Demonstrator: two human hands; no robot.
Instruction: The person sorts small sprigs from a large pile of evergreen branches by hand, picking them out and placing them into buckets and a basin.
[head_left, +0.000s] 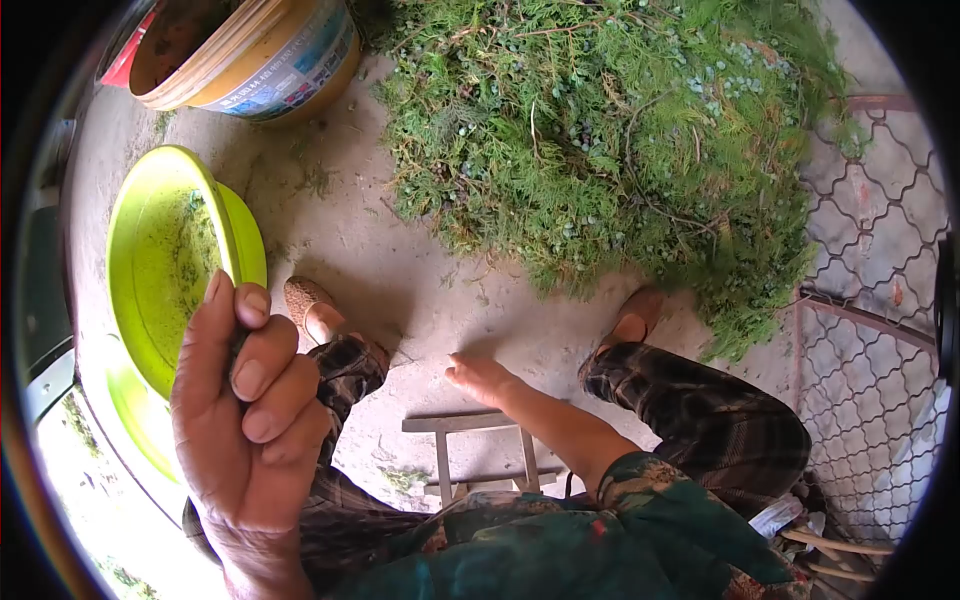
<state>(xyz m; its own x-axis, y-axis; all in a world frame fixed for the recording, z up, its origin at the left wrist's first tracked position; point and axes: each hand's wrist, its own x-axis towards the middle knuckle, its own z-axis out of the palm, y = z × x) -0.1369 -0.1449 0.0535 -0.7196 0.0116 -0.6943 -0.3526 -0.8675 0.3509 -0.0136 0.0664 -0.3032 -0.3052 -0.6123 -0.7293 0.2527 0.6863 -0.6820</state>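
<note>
My left hand [255,400] is raised close to the camera at the left, palm toward me. Its fingers are curled in against the thumb, and whatever they may hold is hidden inside. Lower down, between my knees, my right hand [480,378] hangs over the concrete floor with its fingers drawn together; I cannot make out anything in them. Behind my left hand a lime-green basin [125,235] stands tilted, with small green bits inside. Beyond both hands lies a large heap of evergreen branches [600,150] bearing pale blue-green berries.
A yellow bucket [330,60] with a printed label stands at the upper left. Wire mesh panels [870,210] border the right side. A small wooden stool [470,424] is under me, between my legs. My feet are on the concrete floor [420,290], on either side.
</note>
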